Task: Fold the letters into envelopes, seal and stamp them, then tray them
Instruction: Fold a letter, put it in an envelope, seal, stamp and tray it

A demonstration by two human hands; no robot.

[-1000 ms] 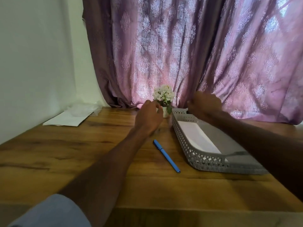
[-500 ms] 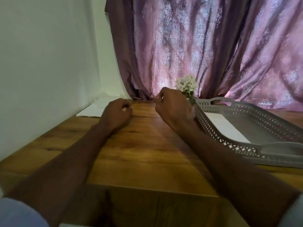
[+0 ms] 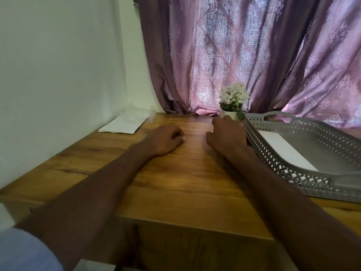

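My left hand (image 3: pixel 164 139) rests on the wooden table (image 3: pixel 175 182) with its fingers curled under in a fist and nothing in it. My right hand (image 3: pixel 226 133) lies flat on the table just left of the grey perforated tray (image 3: pixel 293 173), fingers stretched toward the flower pot. A white envelope (image 3: pixel 283 151) lies inside the tray along its left wall. A stack of white paper sheets (image 3: pixel 121 126) sits at the table's back left by the wall, apart from both hands. No stamp or pen is visible.
A small white pot of white flowers (image 3: pixel 232 102) stands at the back, just beyond my right fingertips. Crumpled clear plastic (image 3: pixel 136 115) lies on the paper stack. A purple curtain (image 3: pixel 254 55) hangs behind; a white wall (image 3: pixel 58 75) bounds the left side.
Both hands came down from near the flower pot and tray onto the table. The view swung left, and the blue pen is out of sight. My right hand's fingers have straightened.
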